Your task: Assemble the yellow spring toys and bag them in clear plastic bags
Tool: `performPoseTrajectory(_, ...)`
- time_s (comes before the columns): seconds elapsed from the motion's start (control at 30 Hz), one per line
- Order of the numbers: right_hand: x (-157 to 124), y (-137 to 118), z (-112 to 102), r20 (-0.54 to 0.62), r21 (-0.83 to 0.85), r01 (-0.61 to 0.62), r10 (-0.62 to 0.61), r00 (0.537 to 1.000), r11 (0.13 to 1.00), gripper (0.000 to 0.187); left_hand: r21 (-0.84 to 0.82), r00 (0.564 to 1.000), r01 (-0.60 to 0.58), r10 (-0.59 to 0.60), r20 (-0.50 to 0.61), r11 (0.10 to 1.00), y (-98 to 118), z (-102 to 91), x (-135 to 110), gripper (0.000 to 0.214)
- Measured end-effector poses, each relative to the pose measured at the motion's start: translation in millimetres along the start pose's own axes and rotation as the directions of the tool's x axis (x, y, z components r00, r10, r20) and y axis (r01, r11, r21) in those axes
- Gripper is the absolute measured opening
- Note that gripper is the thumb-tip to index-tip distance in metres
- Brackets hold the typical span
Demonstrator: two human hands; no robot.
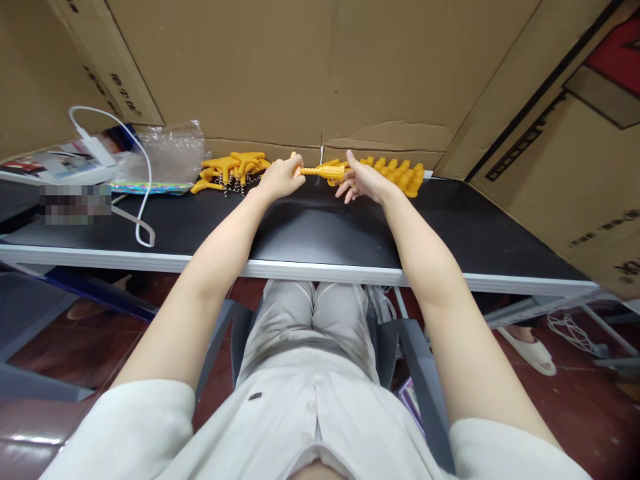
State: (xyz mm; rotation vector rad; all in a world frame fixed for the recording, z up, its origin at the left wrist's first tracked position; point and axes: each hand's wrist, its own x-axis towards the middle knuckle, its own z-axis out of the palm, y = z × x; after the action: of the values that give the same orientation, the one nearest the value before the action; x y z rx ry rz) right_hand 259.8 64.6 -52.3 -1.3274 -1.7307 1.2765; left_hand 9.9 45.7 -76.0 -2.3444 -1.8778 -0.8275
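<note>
Both my arms reach across a black table (310, 233). My left hand (281, 177) is closed in a pinch on the thin end of a yellow plastic part (324, 172). The thicker end of the same part is held by my right hand (361, 180), thumb up and the other fingers curled beneath it. The part hangs level between the two hands, just above the tabletop. A heap of flat yellow plastic pieces with small metal springs (231, 173) lies left of my left hand. A row of yellow ribbed pieces (397, 175) lies behind my right hand.
Cardboard walls (300, 67) close off the back and right of the table. At the back left lie a crumpled clear plastic bag (167, 153), a white charger with its cable (143, 200) and some printed packaging (60, 163). A grey chair frame and a white slipper (533, 350) sit below.
</note>
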Motion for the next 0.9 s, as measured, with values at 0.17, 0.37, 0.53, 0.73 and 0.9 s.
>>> performPoseTrajectory(0.17,-9,0,-6,-0.040,0.071,0.132,-0.129,0.991,0.989,0.035,0.001,1.000,0.003,-0.003,-0.018,1.000,-6,2.9,2,0.042)
performPoseTrajectory(0.37,-4,1,-3,-0.037,0.057,0.138,-0.136,0.990,0.989,0.044,-0.004,1.000,-0.023,0.023,-0.002,1.000,-2,0.5,1,0.047)
performPoseTrajectory(0.53,1,2,0,-0.035,0.057,0.116,-0.114,0.993,0.992,0.056,-0.009,1.000,-0.026,0.026,0.012,1.000,-1,0.1,0,0.050)
performPoseTrajectory(0.73,1,1,3,-0.046,0.051,0.099,-0.097,0.994,0.994,0.058,-0.020,0.999,-0.039,0.039,0.006,0.999,-2,-1.2,-1,0.045)
performPoseTrajectory(0.9,-3,-3,5,-0.042,0.024,0.064,-0.063,0.997,0.998,0.059,0.011,0.999,-0.013,0.013,0.040,1.000,-2,-3.1,0,0.043)
